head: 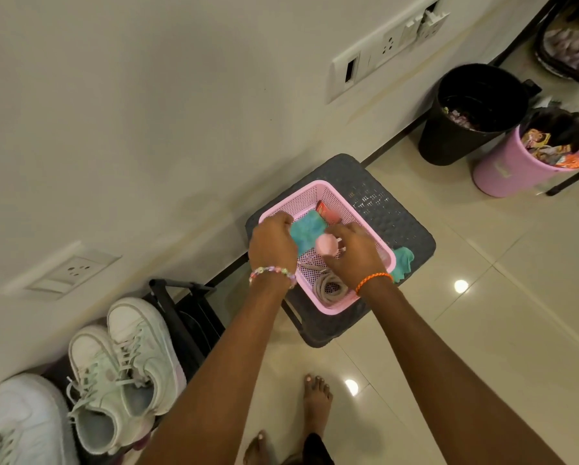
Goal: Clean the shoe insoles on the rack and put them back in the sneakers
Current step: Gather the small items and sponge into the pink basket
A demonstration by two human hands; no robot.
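Left hand (273, 241) grips teal cloth (303, 234) over pink basket (318, 193); right hand (353, 255) holds pink bottle (328, 245) just beside; sneakers (130, 357) lie well left.

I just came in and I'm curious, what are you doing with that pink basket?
A person is reaching both hands into the pink basket on a dark stool. The left hand grips a teal cloth. The right hand is on a small pink thing, maybe a bottle. The white sneakers wait on the rack to the left.
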